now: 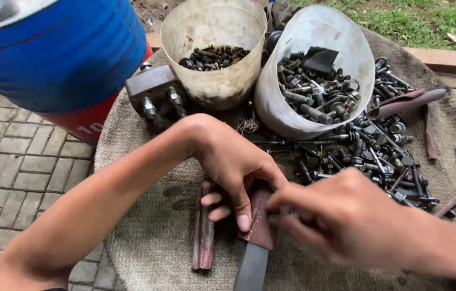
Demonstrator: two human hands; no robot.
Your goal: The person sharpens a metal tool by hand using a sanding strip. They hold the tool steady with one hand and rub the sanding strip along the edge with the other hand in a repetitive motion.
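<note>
We pin the rusty flat blade (260, 218) on the burlap-covered surface (147, 237) with the left hand (233, 167), fingers pressed down on it, while the right hand (341, 215) pinches its edge; best to keep pressure flat so it cannot skid.

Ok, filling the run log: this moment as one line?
left hand: pressing rusty flat bar | right hand: pinching bar | beside: two rusty rods

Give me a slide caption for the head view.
Both hands, left hand and right hand, press a rusty flat bar beside bolts.
</note>
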